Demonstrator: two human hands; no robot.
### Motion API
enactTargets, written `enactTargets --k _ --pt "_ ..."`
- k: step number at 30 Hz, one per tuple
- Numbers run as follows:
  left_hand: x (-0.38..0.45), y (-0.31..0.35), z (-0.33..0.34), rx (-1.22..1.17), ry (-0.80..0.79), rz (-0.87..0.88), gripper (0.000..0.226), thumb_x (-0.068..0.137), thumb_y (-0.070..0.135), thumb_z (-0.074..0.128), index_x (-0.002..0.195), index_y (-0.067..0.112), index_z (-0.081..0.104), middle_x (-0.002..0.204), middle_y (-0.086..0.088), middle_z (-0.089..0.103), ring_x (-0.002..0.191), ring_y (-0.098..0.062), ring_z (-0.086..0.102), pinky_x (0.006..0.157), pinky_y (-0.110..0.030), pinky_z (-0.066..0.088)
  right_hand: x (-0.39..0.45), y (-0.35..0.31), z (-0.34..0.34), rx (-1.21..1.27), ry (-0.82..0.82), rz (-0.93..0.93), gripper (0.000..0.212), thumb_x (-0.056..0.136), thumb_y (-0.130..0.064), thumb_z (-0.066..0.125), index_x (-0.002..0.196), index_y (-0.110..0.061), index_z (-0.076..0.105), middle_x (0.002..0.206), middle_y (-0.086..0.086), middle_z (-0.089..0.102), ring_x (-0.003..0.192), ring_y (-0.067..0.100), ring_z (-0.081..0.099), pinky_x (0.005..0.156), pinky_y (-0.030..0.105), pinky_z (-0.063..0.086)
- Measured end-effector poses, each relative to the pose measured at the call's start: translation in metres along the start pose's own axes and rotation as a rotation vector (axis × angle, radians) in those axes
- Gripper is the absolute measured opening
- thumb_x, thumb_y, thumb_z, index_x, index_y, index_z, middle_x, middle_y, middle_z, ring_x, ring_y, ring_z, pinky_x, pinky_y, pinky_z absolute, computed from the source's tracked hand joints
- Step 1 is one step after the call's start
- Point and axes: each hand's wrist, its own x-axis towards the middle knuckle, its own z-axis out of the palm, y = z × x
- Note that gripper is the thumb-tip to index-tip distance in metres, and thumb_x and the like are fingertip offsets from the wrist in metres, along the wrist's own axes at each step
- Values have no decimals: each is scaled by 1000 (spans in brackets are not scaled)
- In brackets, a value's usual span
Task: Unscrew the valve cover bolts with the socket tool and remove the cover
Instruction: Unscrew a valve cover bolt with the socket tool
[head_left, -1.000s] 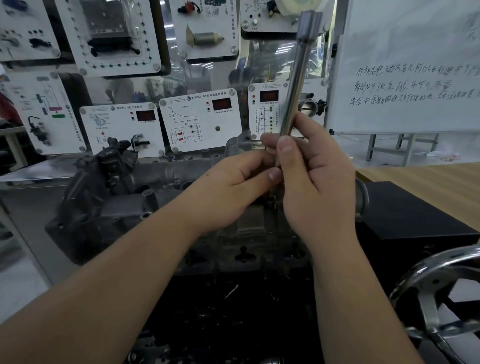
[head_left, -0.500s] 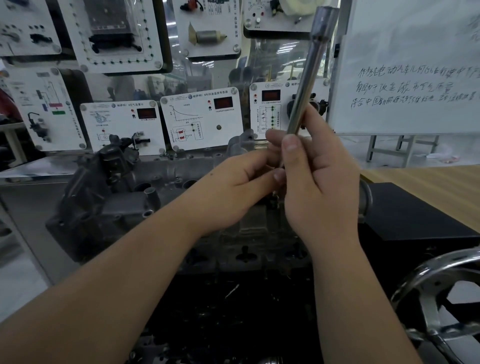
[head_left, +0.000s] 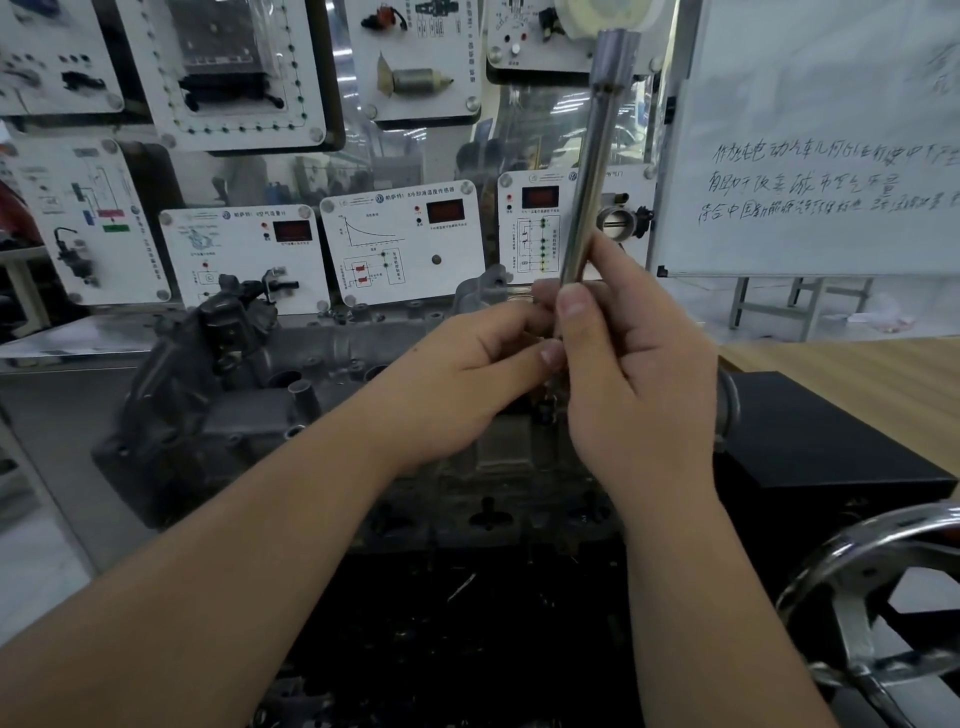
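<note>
Barely anything's shifted since a moment ago: our socket tool (head_left: 592, 171) leans a touch differently, both hands (head_left: 550, 374) pinching its lower end above the valve cover (head_left: 291, 364). We reckon we're spinning a bolt out by fingers.

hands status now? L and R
Left hand: fingers pinch the lower end of the socket tool.
Right hand: grips the socket tool's shaft, held upright above the engine.
</note>
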Motion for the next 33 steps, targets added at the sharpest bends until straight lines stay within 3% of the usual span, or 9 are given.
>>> enactTargets --k 2,7,9,14,18,21,25,30,33 --pt "0 1 1 -28 1 33 22 101 28 59 119 39 68 116 12 74 112 -10 69 99 -30 56 -1 0 2 -20 -25 -4 34 100 -22 60 133 -16 65 103 -10 73 98 8 69 85 28 57" --pt "-3 -2 1 -36 23 34 19 99 28 59 114 37 67 112 5 76 107 -22 71 95 -38 58 -4 -2 8 -164 42 -74 34 98 -23 60 126 -6 70 104 -1 71 97 1 61 85 7 43" --pt "-3 0 1 -18 12 5 23 102 32 54 119 30 68 115 8 75 111 -12 70 98 -29 55 -4 -1 7 -127 30 -39 36 99 -23 57 129 -6 69 105 -1 74 95 2 65 86 13 48" --pt "-1 1 1 56 20 -5 22 105 33 52 117 24 68 111 5 75 107 -15 70 98 -42 55 -2 1 4 -30 5 20 33 101 -22 56 133 -23 63 105 -14 74 92 -2 69 84 17 55" --pt "-1 1 2 20 19 33 21 104 15 56 114 29 68 109 12 76 106 -6 70 93 -23 54 -3 3 9 -72 -12 36 41 96 -33 63 133 -15 66 110 -10 74 104 7 69 91 32 57" --pt "-2 0 2 39 29 57 25 103 13 58 118 33 64 112 18 74 108 -1 69 91 -17 53 -3 3 10 -68 55 35 28 91 -32 69 118 -24 73 106 -11 74 103 7 69 91 35 57" --pt "-2 -2 2 65 39 46 25 103 25 58 126 33 63 115 8 75 109 -13 70 95 -35 56 -4 2 9 -68 113 12 23 90 -34 67 113 -30 72 99 -11 74 95 10 71 84 39 60" --pt "-3 0 1 25 15 -6 33 103 36 50 130 24 66 117 4 75 114 -16 69 103 -43 54 -2 4 1 -44 2 36 41 97 -24 59 138 -19 63 103 -11 76 97 1 71 84 17 55" --pt "-2 -1 1 29 10 4 28 104 37 53 122 24 69 113 5 75 109 -19 70 99 -47 56 -1 0 -2 -24 -29 49 39 97 -24 60 137 -20 63 105 -9 76 98 3 71 85 22 57"
